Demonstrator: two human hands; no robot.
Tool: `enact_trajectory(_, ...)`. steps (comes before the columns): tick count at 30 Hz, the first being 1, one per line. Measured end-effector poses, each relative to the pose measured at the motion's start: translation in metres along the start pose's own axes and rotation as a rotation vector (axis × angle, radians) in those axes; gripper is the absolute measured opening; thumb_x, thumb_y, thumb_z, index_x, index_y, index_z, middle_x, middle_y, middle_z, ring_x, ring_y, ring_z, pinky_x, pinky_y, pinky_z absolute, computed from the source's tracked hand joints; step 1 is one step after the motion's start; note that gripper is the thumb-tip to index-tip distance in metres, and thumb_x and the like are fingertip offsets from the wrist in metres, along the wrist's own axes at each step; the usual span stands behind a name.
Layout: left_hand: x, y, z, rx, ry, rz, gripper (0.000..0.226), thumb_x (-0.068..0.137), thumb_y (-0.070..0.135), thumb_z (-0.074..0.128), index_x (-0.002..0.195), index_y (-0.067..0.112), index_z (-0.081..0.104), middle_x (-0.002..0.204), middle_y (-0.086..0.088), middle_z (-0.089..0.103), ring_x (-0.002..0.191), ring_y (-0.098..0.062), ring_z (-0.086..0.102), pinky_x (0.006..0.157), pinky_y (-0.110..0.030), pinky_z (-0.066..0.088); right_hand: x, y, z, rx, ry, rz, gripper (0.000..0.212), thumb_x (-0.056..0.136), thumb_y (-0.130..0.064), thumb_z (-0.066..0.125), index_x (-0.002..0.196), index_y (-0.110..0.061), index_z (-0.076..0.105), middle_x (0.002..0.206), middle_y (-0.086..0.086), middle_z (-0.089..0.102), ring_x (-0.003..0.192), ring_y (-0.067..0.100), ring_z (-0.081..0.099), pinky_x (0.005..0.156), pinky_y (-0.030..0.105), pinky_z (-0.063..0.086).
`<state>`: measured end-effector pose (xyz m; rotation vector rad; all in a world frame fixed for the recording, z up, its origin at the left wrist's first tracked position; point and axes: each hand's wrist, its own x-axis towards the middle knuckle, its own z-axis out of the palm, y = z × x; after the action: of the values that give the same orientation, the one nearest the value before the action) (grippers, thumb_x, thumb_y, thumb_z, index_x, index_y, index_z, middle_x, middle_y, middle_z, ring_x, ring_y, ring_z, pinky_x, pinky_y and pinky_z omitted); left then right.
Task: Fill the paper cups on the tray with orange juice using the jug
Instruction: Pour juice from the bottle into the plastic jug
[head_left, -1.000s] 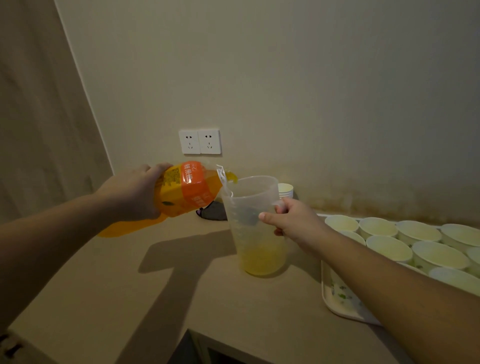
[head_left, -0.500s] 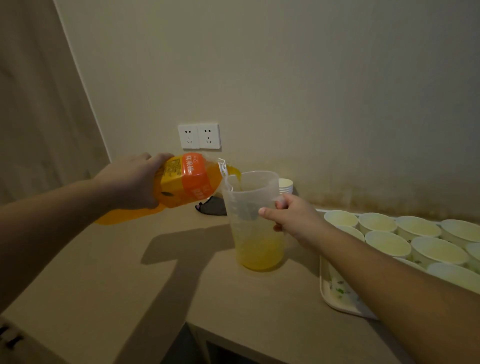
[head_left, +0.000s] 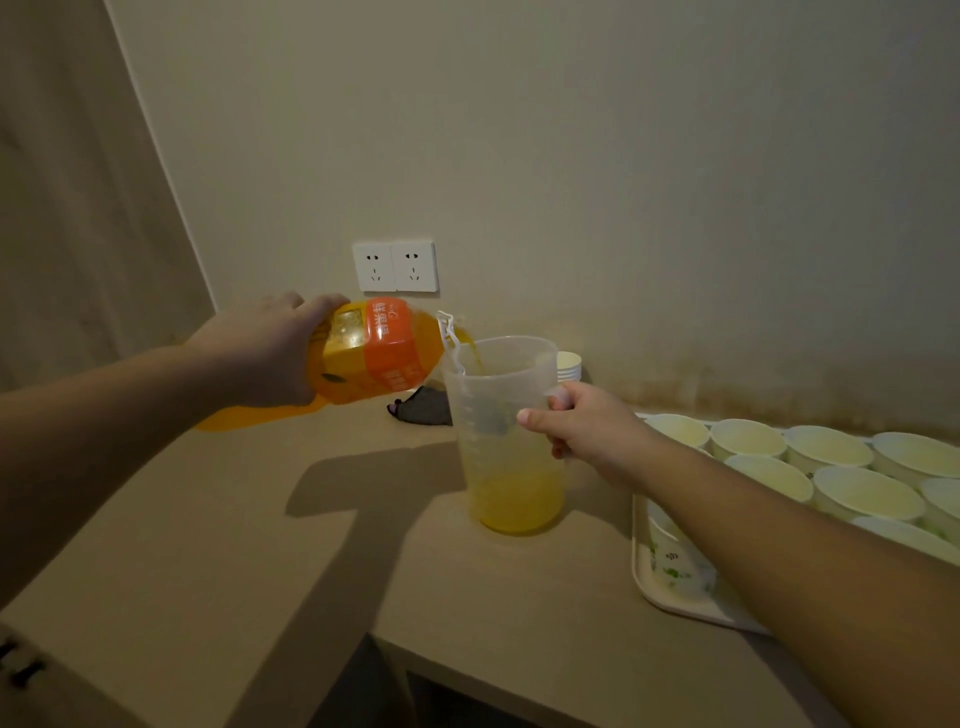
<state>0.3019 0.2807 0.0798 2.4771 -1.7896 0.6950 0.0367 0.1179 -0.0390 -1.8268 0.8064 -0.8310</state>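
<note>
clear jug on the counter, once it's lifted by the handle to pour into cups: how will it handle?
The jug is probably light: juice fills only its bottom part. It looks like thin translucent plastic, so likely stiff enough but slightly flexible if squeezed. Tall and narrow, it may tip if nudged high up; the right hand grips its handle while the bottle pours.

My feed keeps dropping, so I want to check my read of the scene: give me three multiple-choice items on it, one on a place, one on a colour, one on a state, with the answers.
1. Where does the tray lie from the jug?
A. To its right
B. To its left
C. Under it

2. What colour is the bottle's label band?
A. Blue
B. Orange
C. Green

3. How full is the jug?
A. Empty
B. Brimful
C. Juice only near the bottom

Answers:
1 A: the tray with paper cups lies right of the jug.
2 B: the band on the juice bottle, gripped by the left hand, is orange.
3 C: juice fills only the base; the right hand holds the handle.
</note>
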Motion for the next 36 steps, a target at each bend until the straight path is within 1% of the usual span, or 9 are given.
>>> enact_trajectory(6, 0.0, 0.001, -0.001, 0.036, 0.032, 0.02, 0.117, 0.063, 0.06, 0.089, 0.156, 0.036, 0.022, 0.129, -0.005, 0.058, 0.112, -0.028, 0.059, 0.081, -0.044, 0.056, 0.002, 0.001, -0.006, -0.038, -0.07, 0.004, 0.041, 0.088, -0.034, 0.074, 0.068, -0.019, 0.042, 0.069, 0.004, 0.052, 0.067, 0.019, 0.054, 0.067, 0.034, 0.053)
enact_trajectory(10, 0.001, 0.0, -0.004, 0.068, 0.04, 0.032, 0.117, 0.062, 0.068, 0.086, 0.154, 0.039, 0.02, 0.128, -0.004, 0.058, 0.114, -0.027, 0.058, 0.082, -0.045, 0.056, 0.007, 0.003, -0.01, -0.052, -0.111, 0.003, 0.042, 0.087, -0.036, 0.074, 0.063, -0.022, 0.042, 0.061, -0.003, 0.052, 0.064, 0.018, 0.053, 0.072, 0.041, 0.055)
enact_trajectory(13, 0.003, 0.0, -0.006, 0.09, 0.026, 0.037, 0.118, 0.062, 0.07, 0.085, 0.154, 0.041, 0.017, 0.13, -0.003, 0.057, 0.116, -0.027, 0.058, 0.083, -0.045, 0.057, 0.011, 0.006, -0.011, -0.037, -0.139, -0.006, 0.046, 0.087, -0.035, 0.074, 0.056, -0.026, 0.042, 0.057, -0.005, 0.048, 0.062, 0.018, 0.052, 0.073, 0.042, 0.053)
enact_trajectory(17, 0.003, 0.001, -0.007, 0.132, 0.025, 0.041, 0.118, 0.064, 0.071, 0.083, 0.155, 0.041, 0.014, 0.132, -0.002, 0.056, 0.115, -0.026, 0.058, 0.082, -0.044, 0.057, 0.01, 0.007, -0.013, -0.045, -0.151, -0.004, 0.046, 0.088, -0.036, 0.074, 0.056, -0.025, 0.043, 0.058, -0.004, 0.048, 0.062, 0.017, 0.051, 0.073, 0.042, 0.053)
enact_trajectory(21, 0.003, 0.002, -0.007, 0.125, 0.02, 0.047, 0.118, 0.064, 0.07, 0.084, 0.155, 0.04, 0.015, 0.132, -0.002, 0.056, 0.115, -0.026, 0.058, 0.083, -0.044, 0.057, 0.008, 0.007, -0.014, -0.064, -0.155, -0.005, 0.044, 0.089, -0.036, 0.073, 0.058, -0.024, 0.043, 0.059, -0.003, 0.05, 0.063, 0.019, 0.054, 0.073, 0.042, 0.053)
enact_trajectory(24, 0.003, 0.003, -0.007, 0.125, 0.022, 0.052, 0.117, 0.064, 0.07, 0.084, 0.155, 0.04, 0.015, 0.132, -0.003, 0.056, 0.116, -0.026, 0.057, 0.083, -0.043, 0.056, 0.005, 0.006, -0.016, -0.078, -0.143, 0.001, 0.042, 0.089, -0.037, 0.072, 0.062, -0.022, 0.044, 0.062, -0.001, 0.053, 0.065, 0.019, 0.055, 0.075, 0.043, 0.055)
enact_trajectory(32, 0.007, 0.003, -0.006, 0.159, 0.034, 0.071, 0.118, 0.065, 0.068, 0.084, 0.154, 0.04, 0.012, 0.13, -0.003, 0.055, 0.115, -0.025, 0.056, 0.082, -0.043, 0.057, 0.003, 0.005, -0.017, -0.08, -0.157, 0.001, 0.042, 0.09, -0.035, 0.071, 0.063, -0.021, 0.043, 0.066, 0.003, 0.051, 0.066, 0.021, 0.053, 0.072, 0.039, 0.053)
enact_trajectory(36, 0.008, 0.002, -0.005, 0.183, 0.037, 0.069, 0.121, 0.064, 0.067, 0.085, 0.153, 0.041, 0.007, 0.131, -0.003, 0.054, 0.116, -0.025, 0.056, 0.084, -0.043, 0.058, 0.003, 0.007, -0.017, -0.066, -0.162, 0.009, 0.043, 0.091, -0.034, 0.071, 0.061, -0.022, 0.042, 0.061, 0.0, 0.049, 0.064, 0.02, 0.052, 0.071, 0.04, 0.052)
